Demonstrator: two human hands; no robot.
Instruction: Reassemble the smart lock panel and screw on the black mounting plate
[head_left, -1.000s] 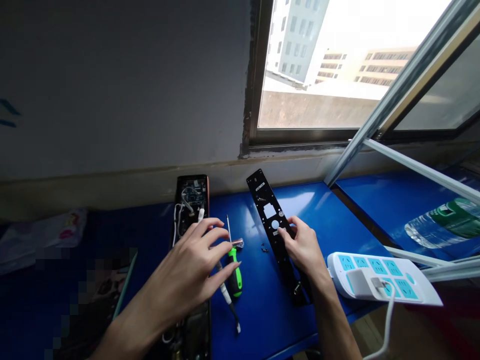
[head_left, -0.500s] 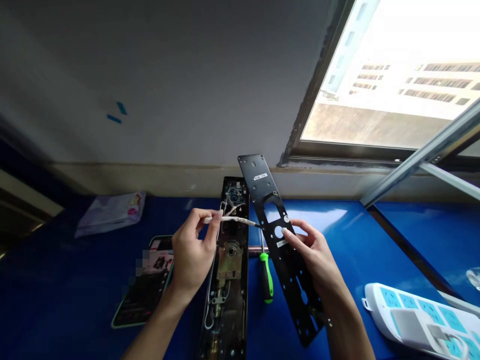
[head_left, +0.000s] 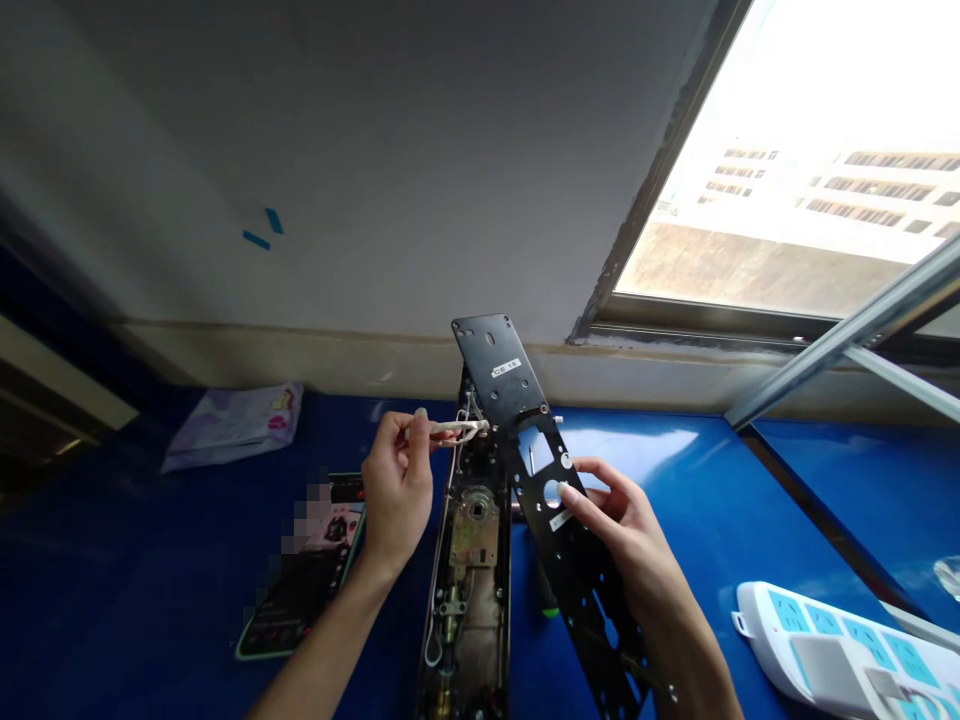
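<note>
My left hand (head_left: 397, 485) is closed in a pinch on a white sleeved cable (head_left: 456, 428) that runs from the open lock body (head_left: 471, 570) toward the black plate. The lock body lies lengthwise on the blue table (head_left: 150, 590), its brass mechanism and wiring exposed. My right hand (head_left: 626, 535) grips a long black perforated metal plate (head_left: 547, 500), held tilted over the lock body's right edge, the thumb near its round hole. A green-handled screwdriver (head_left: 547, 596) lies mostly hidden beneath the plate.
A phone (head_left: 304, 580) with a lit screen lies left of the lock body. A crumpled plastic bag (head_left: 232, 425) sits at the far left by the wall. A white and blue power strip (head_left: 847, 655) lies at the lower right. A window frame (head_left: 840, 340) juts over the table.
The black plate has moved left and now overlaps the lock body and covers the screwdriver. My left hand still pinches the white cable, now drawn closer to the plate's square cut-out.
</note>
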